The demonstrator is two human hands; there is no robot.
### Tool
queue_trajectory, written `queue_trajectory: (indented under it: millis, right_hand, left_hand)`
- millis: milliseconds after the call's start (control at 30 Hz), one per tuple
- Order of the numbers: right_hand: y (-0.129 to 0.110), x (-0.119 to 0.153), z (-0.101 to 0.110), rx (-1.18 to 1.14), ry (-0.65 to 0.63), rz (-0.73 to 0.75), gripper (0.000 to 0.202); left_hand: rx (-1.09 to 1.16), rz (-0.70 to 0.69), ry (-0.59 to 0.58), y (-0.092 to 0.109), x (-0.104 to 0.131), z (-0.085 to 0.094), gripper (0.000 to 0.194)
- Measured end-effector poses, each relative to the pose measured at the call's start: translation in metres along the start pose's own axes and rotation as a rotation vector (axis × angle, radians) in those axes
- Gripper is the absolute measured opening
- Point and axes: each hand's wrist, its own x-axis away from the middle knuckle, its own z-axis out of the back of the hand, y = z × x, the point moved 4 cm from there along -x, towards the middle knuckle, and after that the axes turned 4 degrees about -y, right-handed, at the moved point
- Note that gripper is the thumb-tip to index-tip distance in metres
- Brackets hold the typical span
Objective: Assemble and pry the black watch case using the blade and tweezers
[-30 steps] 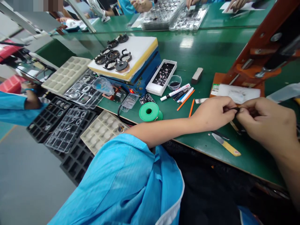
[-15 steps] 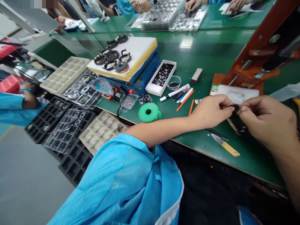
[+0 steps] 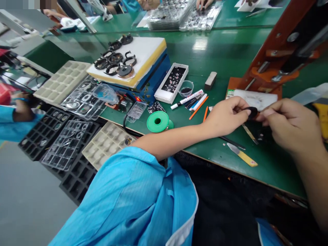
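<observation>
My left hand (image 3: 227, 114) pinches a small round black part (image 3: 252, 112) between thumb and fingers. Close beside it, my right hand (image 3: 294, 124) has its thumb and forefinger pressed together; whatever lies between those fingertips is too small and hidden to name. Both hands are held over the green bench (image 3: 205, 150), in front of a white pad (image 3: 256, 96) at the foot of an orange press (image 3: 269, 68). Below them lie a knife with a yellow handle (image 3: 242, 154) and dark tweezers (image 3: 233, 142).
Left of my hands are pens (image 3: 191, 98), a green spool (image 3: 157, 122), a white box of small parts (image 3: 172, 82) and a blue device (image 3: 153, 73) topped with black rings (image 3: 115, 58). Trays (image 3: 105, 143) stand at the left edge. Co-workers' hands (image 3: 203, 4) show across the bench.
The view has shifted slightly, moving the scene left and up. The black part between my hands has turned and shows more plainly, and my fingertips are a little farther apart.
</observation>
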Motion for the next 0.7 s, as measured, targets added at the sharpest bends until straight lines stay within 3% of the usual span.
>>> queue_trajectory:
  millis: [100, 233, 400, 533, 700]
  right_hand:
    - [0.002, -0.004, -0.001, -0.061, 0.023, 0.096, 0.017]
    - [0.005, -0.007, -0.002, -0.234, 0.048, 0.254, 0.021]
    - [-0.002, -0.006, 0.001, -0.122, 0.045, 0.241, 0.015]
    - [-0.015, -0.004, 0.008, 0.005, 0.051, 0.256, 0.014]
    - [-0.032, 0.013, 0.014, -0.102, 0.012, 0.421, 0.030]
  left_hand:
    - [-0.054, -0.070, 0.006, 0.006, 0.005, 0.002, 0.010]
    - [-0.343, -0.220, 0.084, 0.022, 0.012, 0.011, 0.011]
    - [-0.448, -0.236, 0.077, 0.031, 0.029, 0.021, 0.018]
    - [-0.388, -0.244, 0.008, 0.032, 0.072, 0.023, 0.028]
    - [-0.274, -0.141, -0.016, 0.009, 0.129, 0.018, 0.009]
